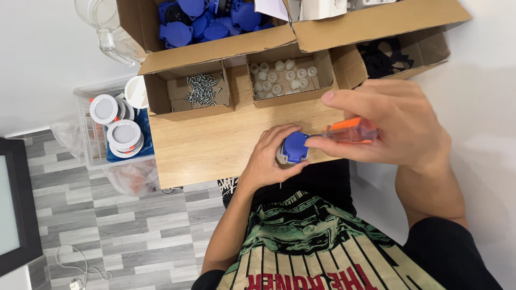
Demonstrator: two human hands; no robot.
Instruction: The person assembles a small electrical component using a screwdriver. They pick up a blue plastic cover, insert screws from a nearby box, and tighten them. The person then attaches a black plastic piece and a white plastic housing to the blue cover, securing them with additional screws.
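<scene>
My left hand [269,156] grips a round blue socket part [295,146] with a grey body under it, held at the near edge of the wooden table [204,139]. My right hand [395,126] holds a screwdriver with a clear orange handle [352,130], its tip pointing left onto the blue part. The screwdriver's shaft is mostly hidden by my fingers.
Small cardboard boxes stand at the table's back: one with loose screws [201,88], one with white round caps [282,75]. Behind them a large carton holds blue socket parts [207,21] and black parts [381,59]. A clear bin of round white lamps [115,129] stands left.
</scene>
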